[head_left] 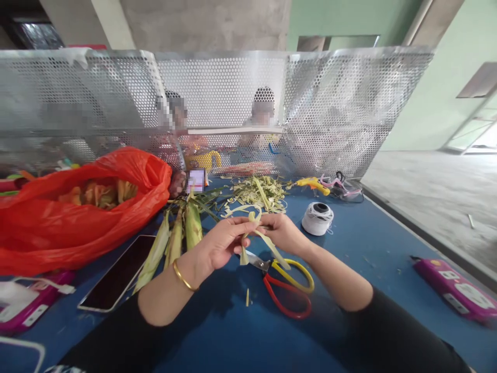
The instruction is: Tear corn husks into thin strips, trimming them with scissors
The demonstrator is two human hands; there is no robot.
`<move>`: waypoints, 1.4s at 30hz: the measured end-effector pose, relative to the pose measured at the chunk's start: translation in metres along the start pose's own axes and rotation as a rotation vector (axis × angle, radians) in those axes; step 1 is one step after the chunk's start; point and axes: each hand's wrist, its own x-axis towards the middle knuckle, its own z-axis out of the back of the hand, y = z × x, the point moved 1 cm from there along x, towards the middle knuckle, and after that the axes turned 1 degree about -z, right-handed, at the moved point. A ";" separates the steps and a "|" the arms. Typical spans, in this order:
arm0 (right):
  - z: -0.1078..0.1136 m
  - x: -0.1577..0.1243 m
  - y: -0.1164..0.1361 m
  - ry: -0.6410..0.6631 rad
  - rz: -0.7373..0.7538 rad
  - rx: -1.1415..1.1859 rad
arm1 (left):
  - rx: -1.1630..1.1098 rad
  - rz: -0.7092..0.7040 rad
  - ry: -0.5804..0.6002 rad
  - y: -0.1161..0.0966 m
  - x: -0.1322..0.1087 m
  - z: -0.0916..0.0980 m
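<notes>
My left hand (227, 239) and my right hand (282, 231) meet over the blue table, pinching a pale corn husk strip (273, 247) between them. The strip curls in a small loop above the fingertips, and its loose ends hang down. Right below lie scissors (287, 294) with one red and one yellow handle, their blades partly hidden under my left hand. Corn husks (194, 225), long and green-yellow, lie left of my hands. Behind my fingers is a heap of cut husk strips (260, 192). A spool of white thread (317, 219) stands to the right.
A red plastic bag (116, 228) with husk-coloured pieces inside fills the left. A phone (118, 273) lies near my left forearm. A yellow-handled tool (313, 184) lies far right, a purple pack (456, 290) near the right edge. Behind a perforated metal screen (221, 88) people sit.
</notes>
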 end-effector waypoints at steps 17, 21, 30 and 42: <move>-0.002 0.001 0.001 -0.181 -0.212 0.349 | 0.148 -0.105 -0.005 0.011 0.001 -0.005; 0.009 0.000 -0.001 -0.314 -0.171 -0.096 | 0.138 -0.048 -0.002 0.009 0.001 -0.005; 0.018 -0.006 0.015 -0.054 0.329 -0.174 | 0.227 -0.020 -0.003 0.008 0.000 -0.006; 0.025 -0.006 0.016 -0.152 0.099 -0.083 | 0.059 -0.129 -0.080 0.003 0.006 0.002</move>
